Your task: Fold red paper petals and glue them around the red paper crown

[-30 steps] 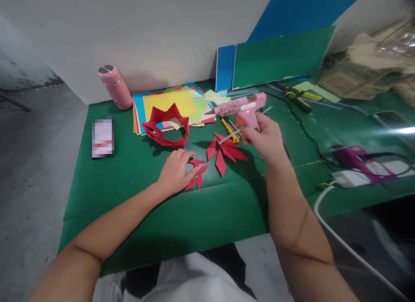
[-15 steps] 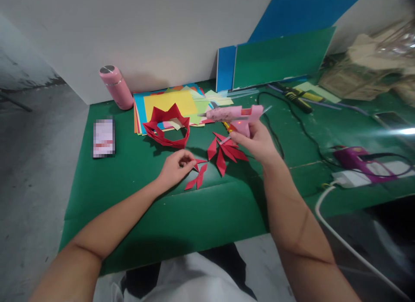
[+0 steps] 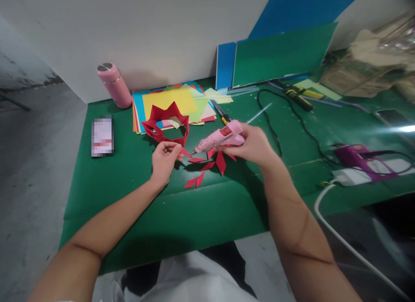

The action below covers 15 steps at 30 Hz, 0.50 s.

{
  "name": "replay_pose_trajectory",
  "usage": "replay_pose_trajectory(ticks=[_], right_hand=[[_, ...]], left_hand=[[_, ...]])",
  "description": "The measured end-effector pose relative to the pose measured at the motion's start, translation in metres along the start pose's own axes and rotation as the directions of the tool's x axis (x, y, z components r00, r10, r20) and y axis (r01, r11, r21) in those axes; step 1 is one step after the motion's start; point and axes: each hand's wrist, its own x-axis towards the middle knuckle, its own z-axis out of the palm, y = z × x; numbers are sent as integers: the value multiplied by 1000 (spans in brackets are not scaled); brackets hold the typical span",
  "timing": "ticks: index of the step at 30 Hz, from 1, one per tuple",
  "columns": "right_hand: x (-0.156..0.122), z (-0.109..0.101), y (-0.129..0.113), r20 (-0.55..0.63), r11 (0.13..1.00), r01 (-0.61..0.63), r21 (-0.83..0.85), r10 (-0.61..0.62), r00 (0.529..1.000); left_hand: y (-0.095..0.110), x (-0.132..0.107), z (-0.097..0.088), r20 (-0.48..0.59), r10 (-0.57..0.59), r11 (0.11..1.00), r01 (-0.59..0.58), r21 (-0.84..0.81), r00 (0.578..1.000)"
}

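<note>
Across the green surface [image 3: 145, 224], the person's left hand [image 3: 164, 163] has its grip closed in a pinch on a slim red paper piece [image 3: 186, 152], held just in front of a pointed red paper ring [image 3: 165, 114]. The right hand [image 3: 256, 144] has its grip wrapped around a pink glue gun [image 3: 215, 137], tilted nose-down to the left, its tip right by the pinched paper; I can't tell whether they touch. Dark marks speckle the gun's barrel, too blurred for me to read as letters. A clear stick [image 3: 259, 114] juts out behind it.

Below the gun lie loose red paper pieces [image 3: 221, 163], partly covered by gun and hand, with a small red pair [image 3: 194, 181] nearer the person.

As for lettering, the phone [image 3: 103, 136] at the left is scrambled into blocks, a reddish band across it. The pink flask [image 3: 115, 85] shows a plain pink side and a silvery ring. Over on the right, a purple device [image 3: 353, 161] has a pale patch, too small for me to read. Behind the ring sits a stack of coloured paper [image 3: 168, 101], yellow uppermost, near a yellow-and-black cutter [image 3: 223, 116].
</note>
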Motion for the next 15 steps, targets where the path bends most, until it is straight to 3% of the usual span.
replay_pose_trajectory(ticks=[15], right_hand=[[1, 6, 3, 33, 989, -63, -133, 68, 997]], left_hand=[[1, -1, 0, 41, 1, 1000, -1, 5, 999]])
